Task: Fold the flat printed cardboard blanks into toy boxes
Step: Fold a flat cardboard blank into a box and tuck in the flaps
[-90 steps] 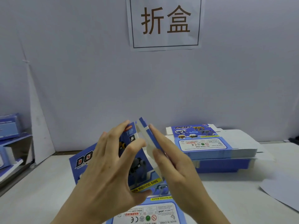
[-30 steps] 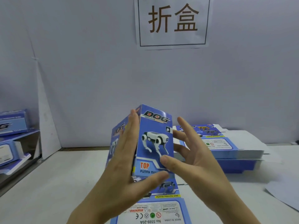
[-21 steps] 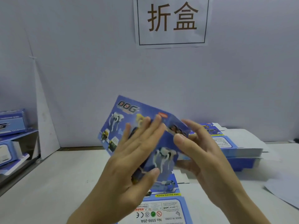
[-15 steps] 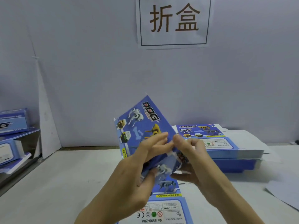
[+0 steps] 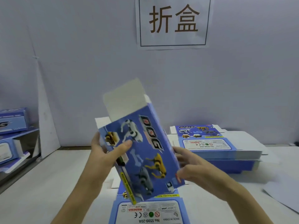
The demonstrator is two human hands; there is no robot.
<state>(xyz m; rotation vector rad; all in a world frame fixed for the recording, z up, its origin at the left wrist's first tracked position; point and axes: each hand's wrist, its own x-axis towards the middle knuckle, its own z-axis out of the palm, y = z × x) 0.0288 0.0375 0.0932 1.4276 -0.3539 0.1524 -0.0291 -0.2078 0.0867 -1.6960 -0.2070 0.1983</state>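
The half-formed blue printed cardboard box [image 5: 142,159] is up in the air, tilted with its upper end leaning left, just above the far end of a flat blue cardboard blank [image 5: 145,212] that lies face up on the white counter [image 5: 48,183] with its warning label towards the camera. The box's front panel shows robot dogs and the word DOG, and its plain white top flap [image 5: 124,97] stands open at the upper end. The left hand [image 5: 103,151] takes the box by its left edge, the thumb [image 5: 124,145] pressed on the printed front and the fingers curled out of sight behind, so this grip pinches the box. The right hand [image 5: 199,172] is at the box's right wall with its grip spread, the fingers fairly straight and splayed and the fingertips [image 5: 175,148] reaching the wall; motion blur hides how firmly they press. To the right of the flat blank and further back, a stack of flat blue blanks [image 5: 210,147] lies on the counter, printed side up. Right of the flat blank at the frame edge lies a pale grey sheet [image 5: 281,196]. Far to the left of the flat blank, several folded blue boxes [image 5: 11,120] sit on a low shelf [image 5: 21,133]. Beyond the flat blank and high above it, a white paper sign [image 5: 173,23] with two dark characters in a thin frame hangs on the pale wall [image 5: 80,62].
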